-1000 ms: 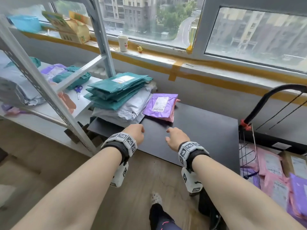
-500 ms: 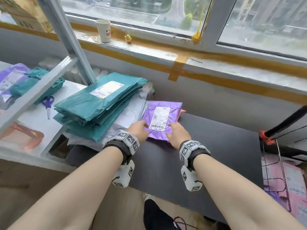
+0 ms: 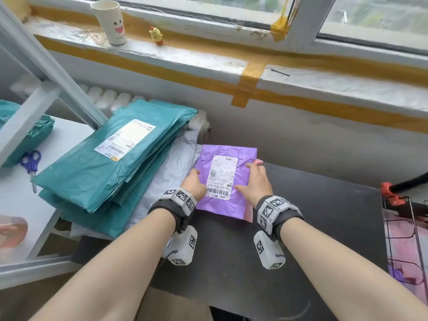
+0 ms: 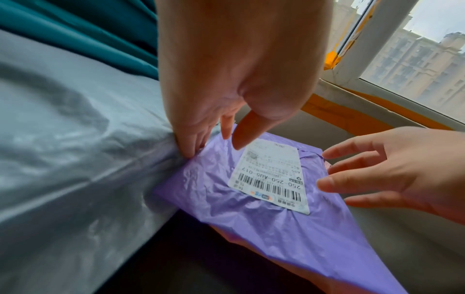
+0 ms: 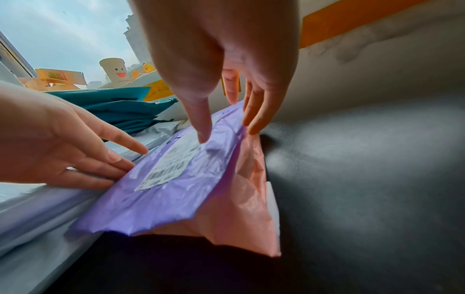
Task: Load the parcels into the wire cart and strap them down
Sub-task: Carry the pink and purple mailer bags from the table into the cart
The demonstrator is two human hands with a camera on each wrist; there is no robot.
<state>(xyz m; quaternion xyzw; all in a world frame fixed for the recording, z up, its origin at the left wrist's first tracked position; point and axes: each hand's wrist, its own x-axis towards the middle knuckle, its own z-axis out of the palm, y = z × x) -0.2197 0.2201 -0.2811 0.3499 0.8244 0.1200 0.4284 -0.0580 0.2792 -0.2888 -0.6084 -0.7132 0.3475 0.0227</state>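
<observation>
A purple parcel (image 3: 229,151) with a white label lies on a pink parcel (image 3: 249,213) on the black table (image 3: 324,216). My left hand (image 3: 194,184) touches its left edge with straight fingers (image 4: 186,147), where it meets the grey-white parcels (image 4: 62,159). My right hand (image 3: 252,179) flanks the right edge: the thumb (image 5: 203,137) presses on top of the purple parcel (image 5: 156,199) and straight fingers reach down beside the pink parcel (image 5: 241,208). Neither hand is curled round it. The wire cart (image 3: 410,218) stands at the far right with pink and purple parcels inside.
A stack of teal parcels (image 3: 104,172) lies on grey-white parcels (image 3: 171,172) just left of my hands. Further left, a white shelf holds blue scissors (image 3: 31,162) and a tape roll (image 3: 11,230). A paper cup (image 3: 111,22) stands on the windowsill. A red clamp (image 3: 391,193) tops the cart.
Both hands have reached forward from the table's near edge to the purple parcel and now sit on either side of it. The view has moved closer and lower.
</observation>
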